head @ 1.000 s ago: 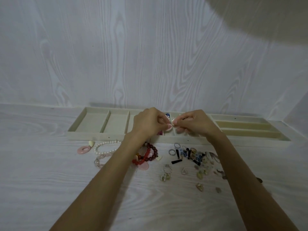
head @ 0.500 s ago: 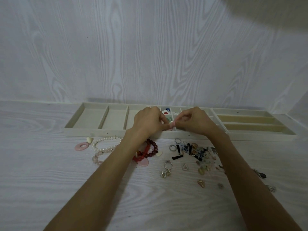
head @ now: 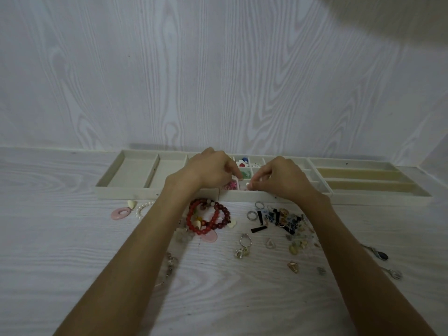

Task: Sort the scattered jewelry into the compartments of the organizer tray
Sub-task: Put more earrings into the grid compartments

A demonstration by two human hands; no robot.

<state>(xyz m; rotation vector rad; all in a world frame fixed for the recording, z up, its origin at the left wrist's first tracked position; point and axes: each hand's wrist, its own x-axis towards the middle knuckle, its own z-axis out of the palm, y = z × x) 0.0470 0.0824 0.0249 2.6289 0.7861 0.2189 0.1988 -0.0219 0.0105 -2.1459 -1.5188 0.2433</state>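
Observation:
The cream organizer tray (head: pixel 126 192) lies along the wall. Both my hands hover over its small middle compartments. My right hand (head: pixel 278 180) pinches a small white piece (head: pixel 247 187) between thumb and forefinger, low over a front compartment. My left hand (head: pixel 211 170) is curled, its fingertips near the green pieces (head: pixel 245 174); whether it holds anything is hidden. Neighbouring compartments hold pink pieces (head: pixel 230 185) and red, white and blue pieces (head: pixel 242 162). In front of the tray lie red bead bracelets (head: pixel 208 217), a pearl bracelet (head: pixel 143 209) and a pile of earrings (head: pixel 291 221).
Loose on the table lie a pink ring pendant (head: pixel 120 213), silver rings (head: pixel 252 214), black bar pieces (head: pixel 259 229), a stone ring (head: pixel 245 241) and a dark pendant (head: pixel 383 256) at far right. The tray's large left compartments (head: pixel 135 173) and long right slots (head: pixel 358 174) hold nothing.
My hands, joined on one small piece before, have come apart and dropped lower over the front middle compartments. The camera view has tilted down slightly.

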